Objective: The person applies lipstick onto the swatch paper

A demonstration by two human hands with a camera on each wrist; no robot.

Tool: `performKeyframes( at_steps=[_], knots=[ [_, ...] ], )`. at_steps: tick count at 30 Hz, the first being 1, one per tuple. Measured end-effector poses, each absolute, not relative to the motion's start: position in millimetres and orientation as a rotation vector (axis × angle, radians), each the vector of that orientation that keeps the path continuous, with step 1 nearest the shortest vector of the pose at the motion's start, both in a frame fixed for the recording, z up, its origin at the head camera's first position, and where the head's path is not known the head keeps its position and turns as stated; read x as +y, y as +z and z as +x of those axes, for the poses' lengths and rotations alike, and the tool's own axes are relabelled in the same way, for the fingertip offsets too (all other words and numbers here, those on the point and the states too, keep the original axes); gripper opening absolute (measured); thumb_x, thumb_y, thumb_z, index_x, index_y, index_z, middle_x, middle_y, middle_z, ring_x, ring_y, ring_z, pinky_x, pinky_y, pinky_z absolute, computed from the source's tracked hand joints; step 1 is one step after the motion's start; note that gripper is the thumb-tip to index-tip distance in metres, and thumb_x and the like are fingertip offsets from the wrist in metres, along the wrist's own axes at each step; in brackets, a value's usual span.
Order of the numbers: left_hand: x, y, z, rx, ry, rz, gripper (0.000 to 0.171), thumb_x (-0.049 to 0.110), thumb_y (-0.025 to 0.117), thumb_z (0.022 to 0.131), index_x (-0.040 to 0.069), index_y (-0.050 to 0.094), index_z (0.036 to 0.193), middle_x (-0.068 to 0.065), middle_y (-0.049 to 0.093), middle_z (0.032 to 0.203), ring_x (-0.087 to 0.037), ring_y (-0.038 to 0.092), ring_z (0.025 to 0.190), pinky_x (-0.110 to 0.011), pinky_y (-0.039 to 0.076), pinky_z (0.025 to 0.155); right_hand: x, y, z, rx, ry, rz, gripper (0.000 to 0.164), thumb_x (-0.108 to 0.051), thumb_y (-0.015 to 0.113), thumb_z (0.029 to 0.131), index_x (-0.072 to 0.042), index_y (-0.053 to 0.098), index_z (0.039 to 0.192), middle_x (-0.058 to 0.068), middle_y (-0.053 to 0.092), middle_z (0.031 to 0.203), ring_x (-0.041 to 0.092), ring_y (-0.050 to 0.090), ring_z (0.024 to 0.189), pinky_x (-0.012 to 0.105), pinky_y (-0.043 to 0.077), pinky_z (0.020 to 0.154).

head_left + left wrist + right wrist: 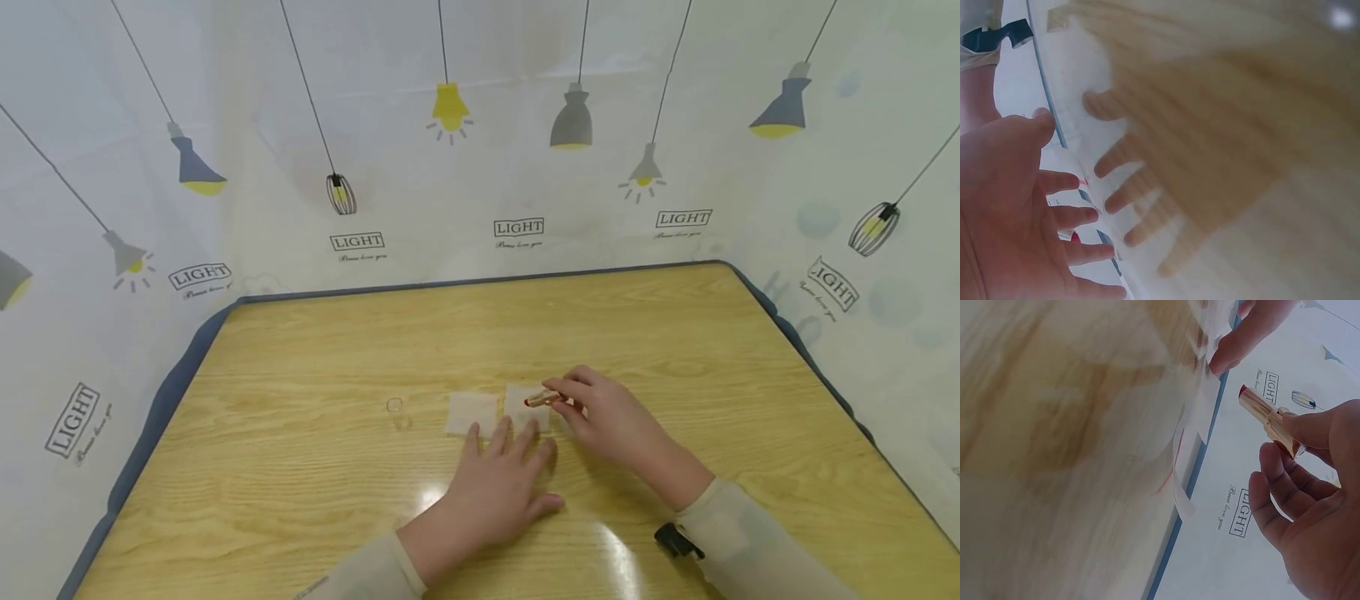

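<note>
My right hand (611, 417) pinches a gold lipstick (543, 400) between thumb and fingers. Its red tip (1243, 389) points left, over the right-hand white paper square (516, 402). In the right wrist view the tip stands apart from the paper (1207, 409), and a thin red line shows on the white surface below. My left hand (495, 492) lies palm down with fingers spread. Its fingertips touch the near edges of the right square and the left paper square (468, 412). The left wrist view shows that palm (1016, 212) with nothing gripped.
A small see-through item (394, 405), perhaps a clear cap, lies left of the papers on the wooden table (300, 483). White sheeting (420, 183) printed with lamps surrounds the table's back and sides. A black wrist device (678, 540) sits by the right sleeve.
</note>
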State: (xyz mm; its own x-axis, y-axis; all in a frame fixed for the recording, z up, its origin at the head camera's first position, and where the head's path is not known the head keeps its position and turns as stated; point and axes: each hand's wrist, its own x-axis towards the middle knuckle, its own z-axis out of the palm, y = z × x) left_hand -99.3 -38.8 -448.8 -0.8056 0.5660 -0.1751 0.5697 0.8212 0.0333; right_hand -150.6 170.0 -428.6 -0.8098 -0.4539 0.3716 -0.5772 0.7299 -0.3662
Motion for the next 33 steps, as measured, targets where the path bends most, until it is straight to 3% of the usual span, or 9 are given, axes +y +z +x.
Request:
performKeyframes(
  at_steps=[13, 23, 33],
  knots=[
    [-30, -442, -94, 2.813, -0.129, 0.872, 0.075, 0.075, 0.037, 0.104, 0.036, 0.033, 0.167, 0.009, 0.028, 0.177, -0.038, 0.036, 0.160, -0.071, 0.034, 0.122, 172, -430, -151, -2.709, 0.680, 0.812, 0.028, -0.012, 0.075, 0.100, -0.008, 0.076, 0.127, 0.005, 0.070, 0.105, 0.010, 0.064, 0.080, 0.026, 0.057, 0.068],
    [-27, -440, -89, 2.790, -0.192, 0.887, 0.078, 0.078, 0.031, 0.103, 0.034, 0.033, 0.168, 0.006, 0.023, 0.179, -0.042, 0.037, 0.158, -0.065, 0.037, 0.124, 166, -434, -148, -2.752, 0.550, 0.928, 0.028, -0.008, 0.073, 0.100, -0.013, 0.076, 0.128, 0.007, 0.068, 0.111, 0.015, 0.068, 0.083, 0.028, 0.059, 0.070],
    [-27, -438, -84, 2.820, -0.244, 0.953, 0.080, 0.077, 0.031, 0.104, 0.028, 0.035, 0.167, 0.001, 0.030, 0.177, -0.043, 0.044, 0.153, -0.057, 0.048, 0.117, 159, -435, -150, -2.747, 0.506, 1.012, 0.028, -0.005, 0.068, 0.102, -0.015, 0.074, 0.128, 0.007, 0.066, 0.115, 0.014, 0.066, 0.084, 0.028, 0.059, 0.071]
  ],
)
